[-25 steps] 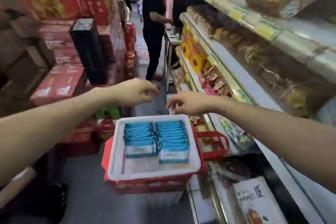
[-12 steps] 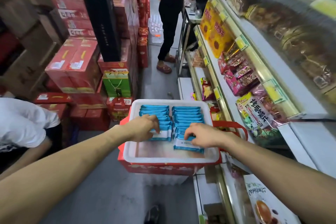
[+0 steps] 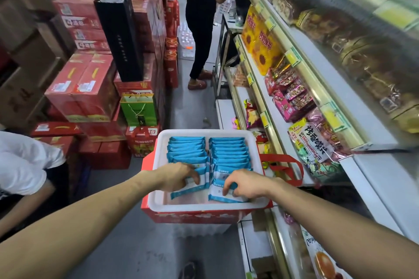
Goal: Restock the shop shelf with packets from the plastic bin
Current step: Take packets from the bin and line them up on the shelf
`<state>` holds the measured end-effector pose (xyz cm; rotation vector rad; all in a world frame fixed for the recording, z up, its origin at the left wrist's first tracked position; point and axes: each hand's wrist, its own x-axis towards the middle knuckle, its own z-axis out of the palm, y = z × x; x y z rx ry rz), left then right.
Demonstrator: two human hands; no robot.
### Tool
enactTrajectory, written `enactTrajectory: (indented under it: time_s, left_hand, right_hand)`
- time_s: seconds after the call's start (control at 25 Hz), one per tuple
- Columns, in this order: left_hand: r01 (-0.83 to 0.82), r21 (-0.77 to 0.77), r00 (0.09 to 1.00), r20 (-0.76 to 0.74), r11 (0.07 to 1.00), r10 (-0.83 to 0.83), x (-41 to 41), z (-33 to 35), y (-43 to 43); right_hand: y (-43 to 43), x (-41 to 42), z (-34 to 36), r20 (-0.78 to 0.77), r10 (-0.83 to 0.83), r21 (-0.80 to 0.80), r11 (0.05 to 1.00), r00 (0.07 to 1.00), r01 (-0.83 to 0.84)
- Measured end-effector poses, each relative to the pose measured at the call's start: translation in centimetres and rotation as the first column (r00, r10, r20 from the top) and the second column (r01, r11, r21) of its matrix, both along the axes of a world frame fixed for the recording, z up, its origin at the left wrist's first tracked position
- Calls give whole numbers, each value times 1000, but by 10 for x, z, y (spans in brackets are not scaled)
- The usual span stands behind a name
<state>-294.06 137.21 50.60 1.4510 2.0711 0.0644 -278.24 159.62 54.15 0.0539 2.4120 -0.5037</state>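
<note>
In the head view, our left hand [image 3: 179, 176] curled over the nearest packets of the left row, its fingertips pinching one that leaned toward the bin's near edge. Our right hand [image 3: 243, 182] gripped the nearest few of the right row in the same way. The blue packets [image 3: 229, 150] stood on edge in two rows inside the white plastic bin [image 3: 158, 199]. The bin rested on a red bag [image 3: 192, 216] in the aisle, just beside the shop shelf [image 3: 374, 176] on our right.

We judged the step to be lifting out a handful on each side. To do it well, we would squeeze each bunch from both ends, firmly enough that the slick wrappers did not fan out, and raise it straight up clear of the rim before swinging right. The main risk was the leaning front packet on the left, which looked likely to slip flat.
</note>
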Motion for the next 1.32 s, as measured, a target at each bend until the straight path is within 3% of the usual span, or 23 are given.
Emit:
enactTrajectory:
  time_s: [0.28, 0.56, 0.68, 0.96, 1.12, 1.32]
  left_hand:
    - [24, 134, 1000, -17, 991, -22, -45, 95, 21]
    - [98, 361, 991, -123, 927, -57, -70, 285, 90]
    - [157, 451, 984, -144, 879, -102, -60, 354, 123]
    - [281, 676, 944, -69, 681, -321, 4, 477, 243]
    - [503, 668, 830, -195, 548, -523, 95, 514, 322]
    - [664, 637, 667, -265, 393, -697, 220, 544, 390]
  right_hand:
    - [27, -23, 77, -208, -15, 22, 1000, 978, 20]
    - [88, -41, 260, -528, 76, 186, 982, 846, 28]
    - [120, -20, 338, -585, 89, 241, 968, 806, 68]
    - [182, 120, 485, -712, -75, 221, 920, 698, 325]
    - [202, 242, 516, -772, -190, 209, 826, 606, 524]
    - [188, 381, 527, -789, -342, 175, 672, 511, 720]
